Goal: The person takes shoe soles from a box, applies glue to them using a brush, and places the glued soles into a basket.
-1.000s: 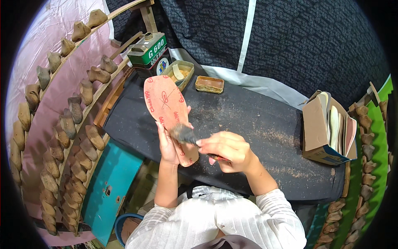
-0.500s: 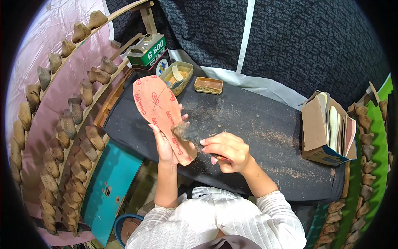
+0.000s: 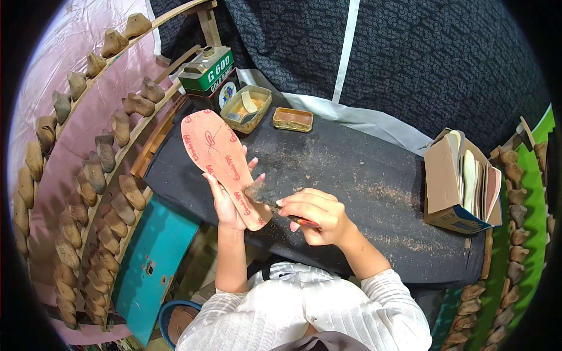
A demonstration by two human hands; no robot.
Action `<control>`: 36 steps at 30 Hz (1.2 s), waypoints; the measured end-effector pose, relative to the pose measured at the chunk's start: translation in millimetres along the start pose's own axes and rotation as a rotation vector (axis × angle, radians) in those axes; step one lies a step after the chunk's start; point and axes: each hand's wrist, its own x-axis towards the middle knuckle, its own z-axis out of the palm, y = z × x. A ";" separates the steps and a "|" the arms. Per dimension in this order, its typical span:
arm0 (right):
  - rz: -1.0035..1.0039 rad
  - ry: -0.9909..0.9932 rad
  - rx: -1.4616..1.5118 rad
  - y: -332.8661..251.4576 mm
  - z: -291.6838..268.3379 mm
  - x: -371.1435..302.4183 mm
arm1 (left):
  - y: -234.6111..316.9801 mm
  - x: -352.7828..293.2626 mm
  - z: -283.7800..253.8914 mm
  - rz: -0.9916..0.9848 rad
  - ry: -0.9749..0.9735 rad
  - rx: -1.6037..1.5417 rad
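Board (image 3: 213,146), salmon-pink and sole-shaped, lies tilted across the left hand (image 3: 227,209) above the desk (image 3: 345,161), that hand's grip half-curled about its narrower part, with the thumb along the left edge and fingers spread behind, two tips showing past the right edge. Right-hand grip is closed on the handle of a dark-bristled brush (image 3: 262,194), its bristles against or just over the narrow end. Thin and flat, the sheet is probably light, stiff enough to hold its shape yet bendable, and best taken by opposite edges at the waist.
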 end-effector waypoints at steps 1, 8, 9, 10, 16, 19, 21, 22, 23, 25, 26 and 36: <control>0.007 -0.025 0.045 -0.1 -4.8 1.3 | 1.1 -0.6 -0.4 -0.013 0.021 0.011; -0.099 0.034 -0.142 4.4 1.1 7.3 | -4.6 2.4 10.4 0.002 0.079 0.047; -0.079 0.026 -0.131 2.8 2.2 5.3 | -5.2 3.7 12.9 0.007 0.061 0.072; -0.078 0.028 -0.135 -0.2 1.1 2.8 | -5.7 4.4 14.6 0.012 0.042 0.096; 0.052 -0.104 0.092 0.0 -16.3 -0.4 | -2.3 8.3 -27.2 -0.114 -0.224 0.028; 0.021 0.028 0.051 3.2 -13.5 -0.4 | -6.9 7.2 7.6 -0.060 -0.051 0.104; -0.035 0.093 -0.081 2.1 -7.4 1.9 | -9.7 8.1 30.4 -0.035 0.057 0.134; -0.032 0.093 -0.081 3.2 -4.9 0.1 | -11.7 9.6 40.0 -0.005 0.144 0.123; -0.018 0.077 -0.097 4.8 -0.9 -2.3 | -11.1 10.5 44.1 0.030 0.230 0.115; 0.006 0.050 -0.094 3.9 1.0 -5.8 | -8.8 12.9 16.3 0.019 0.142 0.173; 0.007 0.048 -0.091 3.2 -0.5 -8.3 | -6.5 13.7 8.0 0.009 0.055 0.226; -0.080 0.121 -0.073 0.6 5.7 -3.6 | -8.5 15.0 11.8 0.063 0.049 0.203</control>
